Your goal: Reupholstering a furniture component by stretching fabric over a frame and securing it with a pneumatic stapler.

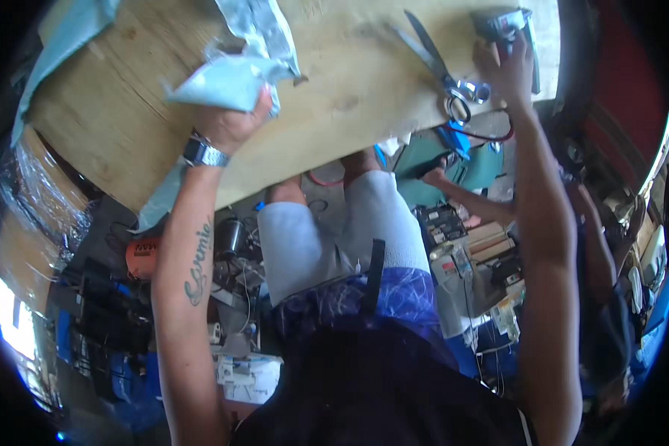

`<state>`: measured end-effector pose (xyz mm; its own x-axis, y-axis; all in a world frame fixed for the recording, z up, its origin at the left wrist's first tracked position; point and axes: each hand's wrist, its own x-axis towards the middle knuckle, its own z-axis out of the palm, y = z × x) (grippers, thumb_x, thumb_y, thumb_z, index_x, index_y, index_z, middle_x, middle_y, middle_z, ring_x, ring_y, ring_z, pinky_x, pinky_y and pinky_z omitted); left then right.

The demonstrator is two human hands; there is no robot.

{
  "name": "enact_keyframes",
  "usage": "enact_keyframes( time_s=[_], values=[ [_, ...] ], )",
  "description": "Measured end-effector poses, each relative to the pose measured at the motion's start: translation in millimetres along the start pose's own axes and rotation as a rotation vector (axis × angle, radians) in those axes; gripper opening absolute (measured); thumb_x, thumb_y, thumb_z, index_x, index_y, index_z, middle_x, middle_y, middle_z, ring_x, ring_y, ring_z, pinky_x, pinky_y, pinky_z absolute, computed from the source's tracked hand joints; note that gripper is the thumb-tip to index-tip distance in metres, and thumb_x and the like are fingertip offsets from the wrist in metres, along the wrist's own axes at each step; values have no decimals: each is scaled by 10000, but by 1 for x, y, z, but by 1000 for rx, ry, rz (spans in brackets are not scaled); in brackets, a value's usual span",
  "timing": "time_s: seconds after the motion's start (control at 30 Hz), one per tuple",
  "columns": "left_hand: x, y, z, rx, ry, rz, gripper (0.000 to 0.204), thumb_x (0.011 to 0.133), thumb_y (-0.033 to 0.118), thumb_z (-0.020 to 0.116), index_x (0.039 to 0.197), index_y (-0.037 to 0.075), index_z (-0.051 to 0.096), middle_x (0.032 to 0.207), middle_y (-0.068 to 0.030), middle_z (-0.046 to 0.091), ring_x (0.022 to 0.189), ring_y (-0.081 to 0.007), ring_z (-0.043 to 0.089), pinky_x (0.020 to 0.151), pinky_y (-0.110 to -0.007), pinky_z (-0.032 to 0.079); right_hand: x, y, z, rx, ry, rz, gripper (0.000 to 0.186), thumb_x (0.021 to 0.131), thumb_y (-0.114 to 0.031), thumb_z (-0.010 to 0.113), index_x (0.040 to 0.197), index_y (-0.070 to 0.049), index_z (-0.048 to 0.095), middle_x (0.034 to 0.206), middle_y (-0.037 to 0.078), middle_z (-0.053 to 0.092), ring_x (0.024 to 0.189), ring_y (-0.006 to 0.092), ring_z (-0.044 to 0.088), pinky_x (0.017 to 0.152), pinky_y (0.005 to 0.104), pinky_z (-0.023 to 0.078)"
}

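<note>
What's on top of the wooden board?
On the wooden board: scissors and a shiny metal piece by their handles. Your left hand grips pale blue material; more overlaps the left edge. Your right hand is at a metallic object. What these cover can't be seen.

The wooden tabletop (342,70) is light brown. On it lie: opened scissors (443,74), R side; metal obj. (509,22) (kind unclear), far R corner; pale-blue strip (59,52), L edge.

Board (334,111): matt wood, grained. On it: scissors (440,70), smooth metal. Over it: sheet (227,83), smooth, cloth-like. Left: wrap (44,189), glossy plastic.
</note>
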<state>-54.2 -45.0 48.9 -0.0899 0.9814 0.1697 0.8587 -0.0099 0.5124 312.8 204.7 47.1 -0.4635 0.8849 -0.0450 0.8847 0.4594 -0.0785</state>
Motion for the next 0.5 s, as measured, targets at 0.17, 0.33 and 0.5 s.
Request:
enact_keyframes(
  time_s=[0.17, 0.33, 0.5],
  values=[
    [12, -15, -15, -13, -49, -34, 247, 798, 215, 639, 957, 30, 668, 933, -81, 684, 739, -265, 648, 656, -353, 517, 29, 8, 5, 140, -242, 308, 653, 809, -313, 638, 1330, -54, 341, 1150, 217, 536, 927, 335, 586, 790, 431, 488],
    [10, -19, -23, 6, -42, 87, 287, 819, 277, 628, 996, 53, 663, 945, -55, 687, 728, -244, 654, 604, -320, 519, 23, 15, -8, 224, -290, 393, 595, 816, -296, 633, 1294, -49, 378, 1054, 214, 587, 840, 327, 604, 727, 403, 502],
    [-9, -31, -26, -11, -96, 45, 327, 836, 336, 610, 1037, 84, 657, 949, -35, 689, 719, -237, 656, 577, -302, 515, -24, -86, -95, 594, -519, 368, 314, 799, -176, 656, 1056, -8, 593, 918, 112, 644, 720, 218, 611, 630, 300, 487]
  ],
)
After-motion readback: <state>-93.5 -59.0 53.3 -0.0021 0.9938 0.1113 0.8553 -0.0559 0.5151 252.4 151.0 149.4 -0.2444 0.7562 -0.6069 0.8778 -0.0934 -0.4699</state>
